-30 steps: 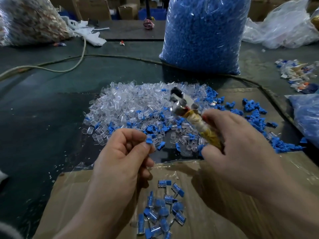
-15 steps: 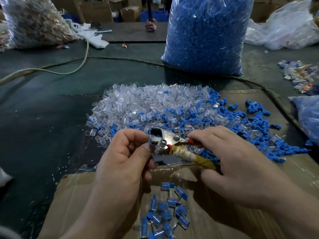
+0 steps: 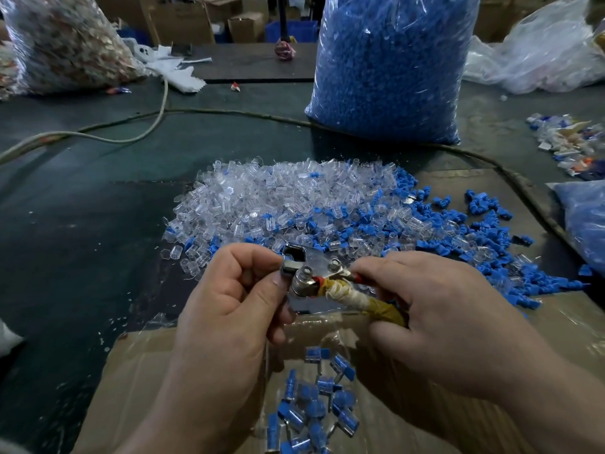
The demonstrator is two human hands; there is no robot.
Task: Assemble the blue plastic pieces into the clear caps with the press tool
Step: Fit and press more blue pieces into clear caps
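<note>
My right hand (image 3: 435,319) grips the press tool (image 3: 314,273), a metal plier head with tape-wrapped handles, held level above the near edge of the pile. My left hand (image 3: 235,306) pinches a small piece at the tool's jaw (image 3: 289,262) between thumb and forefinger; the piece itself is mostly hidden. A heap of clear caps (image 3: 278,201) lies on the table just beyond, with loose blue pieces (image 3: 465,237) mixed in and spread to its right. Several assembled blue-in-clear parts (image 3: 311,404) lie in the cardboard box (image 3: 137,381) below my hands.
A tall clear bag of blue pieces (image 3: 386,67) stands at the back centre. Another bag (image 3: 59,44) sits back left, crumpled plastic (image 3: 537,60) back right. A cord (image 3: 157,106) runs across the dark table. A blue-filled bag (image 3: 586,221) lies at the right edge.
My right hand brought the press tool down and left from above the pile to my left hand's piece. The jaw now sits at my left fingertips.
</note>
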